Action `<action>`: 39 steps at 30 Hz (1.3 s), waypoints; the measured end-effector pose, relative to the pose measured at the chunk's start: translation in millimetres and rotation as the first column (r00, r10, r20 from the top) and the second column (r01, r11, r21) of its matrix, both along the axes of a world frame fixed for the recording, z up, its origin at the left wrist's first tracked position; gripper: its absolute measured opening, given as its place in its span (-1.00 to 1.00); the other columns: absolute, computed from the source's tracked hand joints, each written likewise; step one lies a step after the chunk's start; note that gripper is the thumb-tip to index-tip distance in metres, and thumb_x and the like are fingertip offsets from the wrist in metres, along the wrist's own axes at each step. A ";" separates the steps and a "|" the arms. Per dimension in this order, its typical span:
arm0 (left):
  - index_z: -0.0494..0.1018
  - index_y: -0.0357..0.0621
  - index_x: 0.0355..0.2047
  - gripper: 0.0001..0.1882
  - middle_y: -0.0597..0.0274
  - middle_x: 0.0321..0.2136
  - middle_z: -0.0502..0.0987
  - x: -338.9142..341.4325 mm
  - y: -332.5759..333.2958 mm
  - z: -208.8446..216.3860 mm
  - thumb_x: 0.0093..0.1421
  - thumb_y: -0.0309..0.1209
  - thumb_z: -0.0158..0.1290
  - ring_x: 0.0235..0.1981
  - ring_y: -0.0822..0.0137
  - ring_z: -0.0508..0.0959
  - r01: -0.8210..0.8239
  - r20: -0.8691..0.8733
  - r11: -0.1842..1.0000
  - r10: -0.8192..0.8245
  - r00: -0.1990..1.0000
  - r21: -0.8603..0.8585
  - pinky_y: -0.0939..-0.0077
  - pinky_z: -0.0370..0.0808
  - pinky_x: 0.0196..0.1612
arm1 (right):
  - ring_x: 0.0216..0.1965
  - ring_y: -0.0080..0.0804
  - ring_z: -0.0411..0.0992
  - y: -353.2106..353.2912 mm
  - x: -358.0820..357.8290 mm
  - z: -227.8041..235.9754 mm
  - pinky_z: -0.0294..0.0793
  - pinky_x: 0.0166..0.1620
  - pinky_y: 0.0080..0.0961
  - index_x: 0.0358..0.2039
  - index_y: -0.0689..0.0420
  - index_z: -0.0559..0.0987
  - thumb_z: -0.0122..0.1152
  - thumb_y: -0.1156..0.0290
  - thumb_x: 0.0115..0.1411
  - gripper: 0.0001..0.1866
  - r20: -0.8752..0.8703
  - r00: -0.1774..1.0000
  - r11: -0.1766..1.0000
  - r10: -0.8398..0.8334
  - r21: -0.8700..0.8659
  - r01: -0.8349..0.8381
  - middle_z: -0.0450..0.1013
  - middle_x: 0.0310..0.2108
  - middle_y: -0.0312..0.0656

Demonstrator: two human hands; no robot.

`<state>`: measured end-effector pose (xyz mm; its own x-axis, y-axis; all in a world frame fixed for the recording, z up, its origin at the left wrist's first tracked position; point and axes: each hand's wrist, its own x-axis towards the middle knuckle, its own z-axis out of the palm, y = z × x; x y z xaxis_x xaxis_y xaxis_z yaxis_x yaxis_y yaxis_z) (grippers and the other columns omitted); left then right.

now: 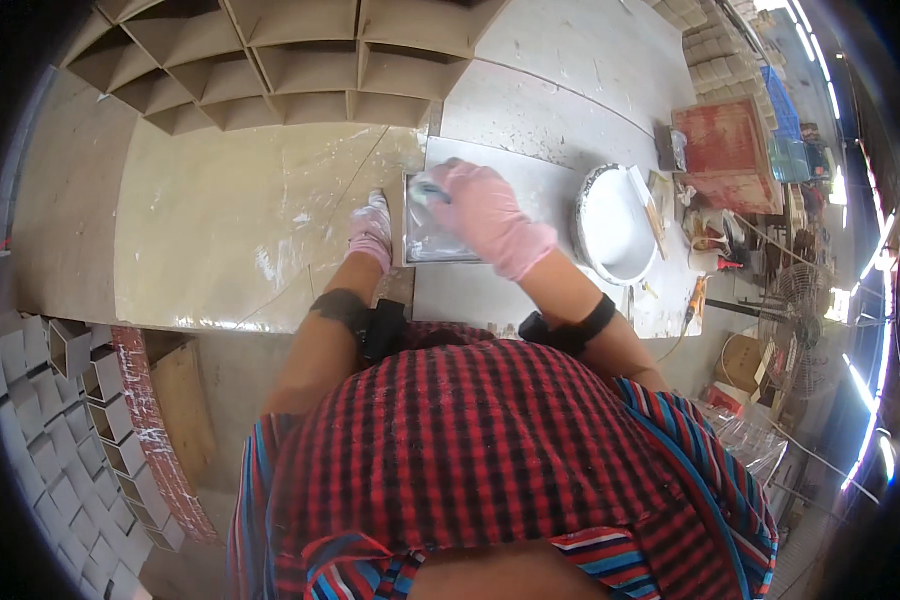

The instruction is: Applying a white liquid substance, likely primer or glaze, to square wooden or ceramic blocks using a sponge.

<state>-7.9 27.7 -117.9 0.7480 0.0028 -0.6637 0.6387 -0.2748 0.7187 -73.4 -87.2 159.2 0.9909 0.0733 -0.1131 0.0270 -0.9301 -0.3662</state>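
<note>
A shallow grey open box (450, 258), its inside coated wet and shiny, lies on the worktable in front of me. In a pink glove, my right hand (485, 215) reaches over it, closed on a small pale-green sponge-like pad (428, 191) at the box's upper left corner. The hand hides much of the box's right part. My left hand (371, 235), gloved in pink with white smears on the fingers, rests just left of the box, fingers stretched forward and holding nothing.
A round white bucket (615, 225) of white paint stands right of the box, a brush-like tool (650, 212) on its rim. Brown compartment boxes (300, 65) are at the back left. A red cabinet (725, 155) and a fan (798, 300) stand right; stacked grey boxes (65, 470) lower left.
</note>
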 end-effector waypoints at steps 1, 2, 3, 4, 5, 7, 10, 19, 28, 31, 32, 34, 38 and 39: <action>0.46 -0.43 -0.40 -0.32 -0.27 -0.42 0.47 -2.3 0.5 6.4 0.16 0.08 -0.29 -0.25 -0.13 0.45 0.007 -0.008 1.000 -0.007 1.000 0.015 0.21 0.36 -0.26 | -0.27 -0.08 0.40 5.0 -0.8 -2.1 0.38 -0.20 -0.30 -0.27 0.16 0.49 0.01 0.21 0.05 -0.68 0.048 0.991 0.991 0.128 -0.031 -0.127 0.42 -0.32 -0.01; 0.46 -0.43 -0.40 -0.32 -0.27 -0.42 0.47 -4.2 0.8 13.7 0.16 0.08 -0.29 -0.25 -0.14 0.45 0.015 -0.015 0.999 -0.014 1.000 0.029 0.21 0.36 -0.27 | -0.27 -0.08 0.40 8.0 -5.0 -2.8 0.38 -0.20 -0.30 -0.27 0.16 0.49 0.01 0.21 0.05 -0.68 -0.032 0.994 0.992 0.108 -0.066 -0.110 0.42 -0.32 -0.01; 0.46 -0.43 -0.41 -0.33 -0.26 -0.43 0.47 -6.3 0.3 21.2 0.16 0.07 -0.29 -0.26 -0.13 0.46 0.017 -0.022 0.994 -0.015 1.000 0.104 0.20 0.36 -0.27 | -0.28 -0.09 0.40 10.2 -8.6 -2.4 0.39 -0.21 -0.30 -0.27 0.12 0.50 0.01 0.22 0.05 -0.70 0.022 0.964 0.959 0.266 -0.105 -0.263 0.43 -0.33 -0.04; 0.46 -0.42 -0.41 -0.33 -0.26 -0.43 0.47 -6.0 -1.1 27.8 0.17 0.06 -0.30 -0.26 -0.13 0.46 0.021 -0.043 0.984 -0.014 0.999 0.176 0.19 0.36 -0.26 | -0.30 -0.10 0.40 9.6 -12.8 -0.4 0.39 -0.21 -0.30 -0.26 0.08 0.51 0.00 0.23 0.05 -0.71 -0.018 0.908 0.895 0.418 -0.166 -0.415 0.43 -0.34 -0.07; 0.46 -0.42 -0.41 -0.33 -0.26 -0.43 0.47 -5.1 -2.5 33.4 0.17 0.06 -0.30 -0.26 -0.13 0.46 0.022 -0.024 0.986 -0.018 1.000 0.167 0.19 0.36 -0.26 | -0.30 -0.10 0.40 8.1 -15.6 2.4 0.39 -0.21 -0.30 -0.26 0.08 0.51 0.00 0.23 0.05 -0.71 0.068 0.906 0.901 0.418 -0.163 -0.403 0.43 -0.34 -0.07; 0.45 -0.43 -0.41 -0.35 -0.25 -0.44 0.48 -4.6 -2.1 39.9 0.19 0.03 -0.32 -0.27 -0.14 0.45 0.099 -0.004 0.973 -0.100 0.995 0.207 0.19 0.36 -0.26 | -0.29 -0.09 0.40 2.4 -14.5 9.1 0.39 -0.20 -0.29 -0.27 0.03 0.51 0.02 0.25 0.04 -0.74 -0.281 0.889 0.918 0.362 -0.056 -0.392 0.44 -0.34 -0.08; 0.46 -0.41 -0.42 -0.37 -0.23 -0.44 0.48 -5.8 -0.6 39.4 0.20 0.01 -0.33 -0.29 -0.14 0.46 0.061 0.041 0.992 -0.066 0.997 0.114 0.20 0.37 -0.28 | -0.29 -0.09 0.40 -3.4 11.5 12.3 0.40 -0.21 -0.28 -0.25 0.03 0.49 0.02 0.25 0.04 -0.73 -0.054 0.997 0.993 -0.055 0.103 0.060 0.44 -0.37 -0.08; 0.43 -0.35 -0.34 -0.46 -0.17 -0.41 0.49 -4.1 -1.5 28.3 0.23 -0.07 -0.34 -0.33 -0.13 0.48 0.261 0.043 0.906 -0.291 0.956 0.334 0.21 0.40 -0.32 | -0.32 -0.12 0.41 14.1 -12.6 -4.5 0.38 -0.22 -0.27 -0.28 0.03 0.50 0.01 0.26 0.05 -0.76 -0.103 0.903 0.908 0.417 0.100 -0.408 0.44 -0.37 -0.05; 0.44 -0.31 -0.36 -0.44 -0.20 -0.39 0.48 -0.6 0.0 19.3 0.22 -0.03 -0.34 -0.27 -0.06 0.49 0.254 0.043 0.966 -0.257 0.966 0.054 0.22 0.38 -0.28 | -0.35 -0.09 0.41 5.5 19.4 10.7 0.41 -0.28 -0.25 -0.27 0.06 0.50 0.02 0.24 0.02 -0.72 0.028 0.992 0.987 0.122 -0.104 -0.118 0.43 -0.40 -0.07; 0.44 -0.29 -0.36 -0.44 -0.18 -0.43 0.49 -0.5 -1.5 11.4 0.24 -0.05 -0.41 -0.27 -0.05 0.49 0.119 -0.023 0.991 -0.120 0.992 -0.058 0.21 0.38 -0.28 | -0.33 -0.08 0.41 -10.2 28.4 1.8 0.41 -0.26 -0.27 -0.23 0.05 0.48 -0.01 0.24 0.03 -0.70 0.097 0.968 0.956 0.233 -0.206 -0.209 0.43 -0.38 -0.07; 0.43 -0.29 -0.36 -0.44 -0.17 -0.45 0.49 0.0 -1.5 7.8 0.25 -0.07 -0.42 -0.27 -0.04 0.49 0.103 -0.045 0.992 -0.106 0.993 -0.075 0.21 0.37 -0.28 | -0.33 -0.08 0.41 -17.6 26.0 0.5 0.41 -0.26 -0.27 -0.23 0.05 0.48 -0.01 0.24 0.03 -0.70 0.052 0.977 0.957 0.205 -0.222 -0.188 0.43 -0.38 -0.07; 0.43 -0.31 -0.36 -0.43 -0.16 -0.47 0.49 1.1 -1.6 -1.4 0.25 -0.06 -0.43 -0.29 -0.03 0.50 0.175 0.052 0.984 -0.176 0.983 0.030 0.21 0.38 -0.30 | -0.33 -0.08 0.41 -35.8 13.6 3.6 0.42 -0.26 -0.27 -0.21 0.06 0.47 0.00 0.25 0.03 -0.69 0.091 0.978 0.965 0.186 -0.203 -0.165 0.43 -0.40 -0.06; 0.44 -0.29 -0.39 -0.43 -0.10 -0.47 0.51 4.8 -2.2 -22.4 0.26 -0.07 -0.44 -0.32 -0.02 0.51 0.191 0.140 0.972 -0.210 0.968 0.139 0.25 0.40 -0.37 | -0.29 -0.09 0.40 -70.3 -11.3 18.1 0.41 -0.22 -0.29 -0.20 0.06 0.47 -0.01 0.25 0.04 -0.69 -0.011 0.997 0.959 0.079 -0.272 -0.079 0.42 -0.36 -0.08; 0.44 -0.27 -0.35 -0.44 -0.08 -0.44 0.52 6.5 -2.4 -26.3 0.26 -0.08 -0.44 -0.32 -0.01 0.51 0.198 0.165 0.972 -0.218 0.962 0.128 0.25 0.40 -0.37 | -0.28 -0.09 0.40 -74.9 -14.9 19.8 0.40 -0.21 -0.30 -0.22 0.05 0.48 -0.01 0.25 0.04 -0.70 -0.109 0.992 0.969 -0.069 -0.245 0.040 0.43 -0.35 -0.07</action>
<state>-1.4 25.2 -144.2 0.8450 -0.0999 -0.5254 0.4249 -0.4712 0.7729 -88.2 -162.1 179.0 0.9717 -0.0240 -0.2351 -0.0553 -0.9903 -0.1274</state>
